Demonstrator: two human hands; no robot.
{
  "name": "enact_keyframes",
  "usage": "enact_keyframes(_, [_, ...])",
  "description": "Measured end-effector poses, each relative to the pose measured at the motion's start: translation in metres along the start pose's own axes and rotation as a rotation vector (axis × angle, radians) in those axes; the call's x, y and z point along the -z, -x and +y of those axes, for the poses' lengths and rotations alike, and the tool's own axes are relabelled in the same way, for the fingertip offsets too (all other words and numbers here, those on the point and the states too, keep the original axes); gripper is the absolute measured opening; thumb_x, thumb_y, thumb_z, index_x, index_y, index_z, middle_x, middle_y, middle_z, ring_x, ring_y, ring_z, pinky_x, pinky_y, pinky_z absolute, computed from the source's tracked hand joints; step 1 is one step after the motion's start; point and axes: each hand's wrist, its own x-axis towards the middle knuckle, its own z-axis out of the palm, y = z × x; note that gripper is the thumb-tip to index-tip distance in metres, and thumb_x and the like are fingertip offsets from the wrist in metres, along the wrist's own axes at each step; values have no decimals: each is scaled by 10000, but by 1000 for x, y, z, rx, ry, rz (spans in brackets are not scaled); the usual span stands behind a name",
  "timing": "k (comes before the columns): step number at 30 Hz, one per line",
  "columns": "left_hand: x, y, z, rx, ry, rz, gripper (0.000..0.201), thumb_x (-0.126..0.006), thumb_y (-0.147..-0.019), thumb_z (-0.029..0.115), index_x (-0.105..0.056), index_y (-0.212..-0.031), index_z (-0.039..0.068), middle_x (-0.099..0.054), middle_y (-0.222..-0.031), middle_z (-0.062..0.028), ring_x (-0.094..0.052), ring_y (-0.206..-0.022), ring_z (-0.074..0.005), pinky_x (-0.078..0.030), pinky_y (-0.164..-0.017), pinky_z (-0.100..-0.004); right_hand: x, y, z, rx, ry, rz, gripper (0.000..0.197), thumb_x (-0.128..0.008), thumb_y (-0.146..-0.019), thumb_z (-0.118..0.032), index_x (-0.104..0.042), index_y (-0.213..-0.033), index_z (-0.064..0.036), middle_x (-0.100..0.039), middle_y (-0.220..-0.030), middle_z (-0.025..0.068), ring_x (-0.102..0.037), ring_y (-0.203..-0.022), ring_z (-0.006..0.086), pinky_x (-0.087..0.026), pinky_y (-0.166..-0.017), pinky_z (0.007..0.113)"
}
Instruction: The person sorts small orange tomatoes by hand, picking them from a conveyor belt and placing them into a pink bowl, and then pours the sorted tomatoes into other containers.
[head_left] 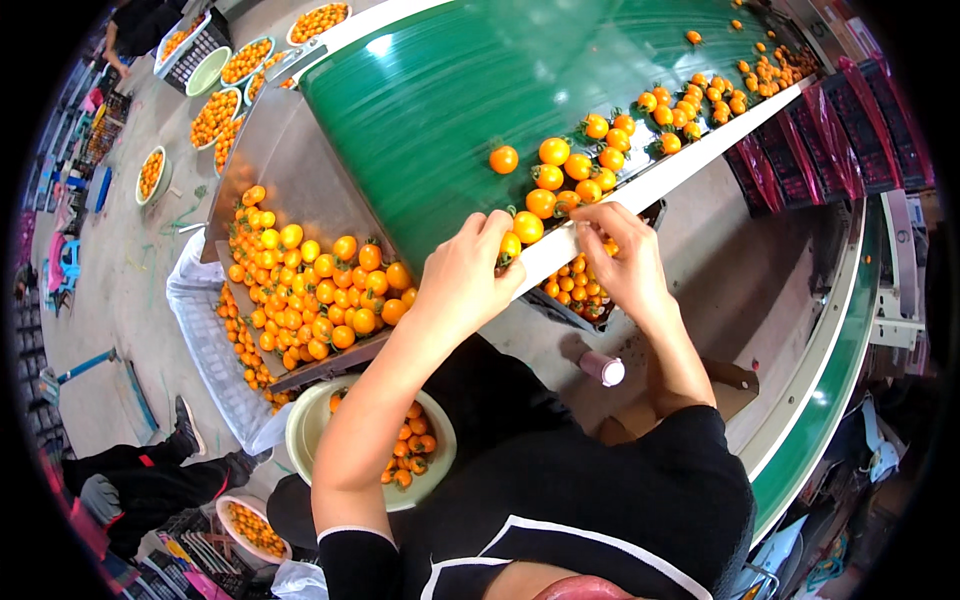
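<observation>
Orange cherry tomatoes (553, 151) lie along the near edge of a green conveyor belt (420, 120), against its white rail (700, 155). At the belt's lower corner my left hand (470, 275) has thumb and fingers curled round a cherry tomato (509, 246). Just to its right, my right hand (628, 255) reaches over the rail with bent fingers drawn together, the fingertips by another tomato. Whatever those fingers hold is hidden. Left of the belt, a metal chute (300, 150) carries many tomatoes. Under my left forearm sits a pale green basin (305, 425) with several tomatoes inside.
A clear-lined crate (200, 300) stands under the chute. Below the rail is a dark crate of tomatoes (572, 285), near a pink bottle (600, 368). Basins of tomatoes (215, 118) cover the floor at far left. Another person's legs (150, 480) are at lower left. Stacked crates (830, 135) stand right.
</observation>
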Motion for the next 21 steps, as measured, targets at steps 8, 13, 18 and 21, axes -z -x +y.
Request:
enact_keyframes(8, [35, 13, -22, 379, 1295, -49, 339, -539, -935, 237, -523, -1208, 36, -617, -1047, -103, -575, -757, -122, -464, -611, -237, -16, -81, 16, 236, 432, -374, 403, -717, -763, -159, -623, -1149, -97, -580, -1164, 129, -529, -1085, 324, -453, -924, 404])
enact_keyframes(13, [51, 50, -13, 468, 1598, 5, 520, -555, -946, 330, -422, -1358, 42, -553, -1181, -153, -581, -875, -178, -491, -644, -260, -35, -97, 3, 328, 406, -324, 373, -745, -722, -212, -637, -1055, -85, -594, -1049, 132, -558, -965, 337, -484, -853, 414])
enact_keyframes(18, [77, 142, -33, 343, 1516, 20, 422, -572, -928, 305, -487, -1204, -2, -582, -1076, -157, -573, -788, -173, -453, -573, -255, -34, -41, -78, 565, -420, -337, 319, -742, -690, -204, -633, -958, -68, -605, -1027, 144, -572, -989, 355, -483, -836, 439])
enact_keyframes(21, [83, 200, -38, 593, 1023, 86, 266, -537, -933, 164, -536, -1161, 27, -588, -1038, -107, -569, -774, -138, -454, -593, -239, -71, 33, -114, 532, -672, -814, 391, -762, -706, -188, -635, -1056, -69, -584, -1120, 135, -561, -1062, 322, -488, -897, 397])
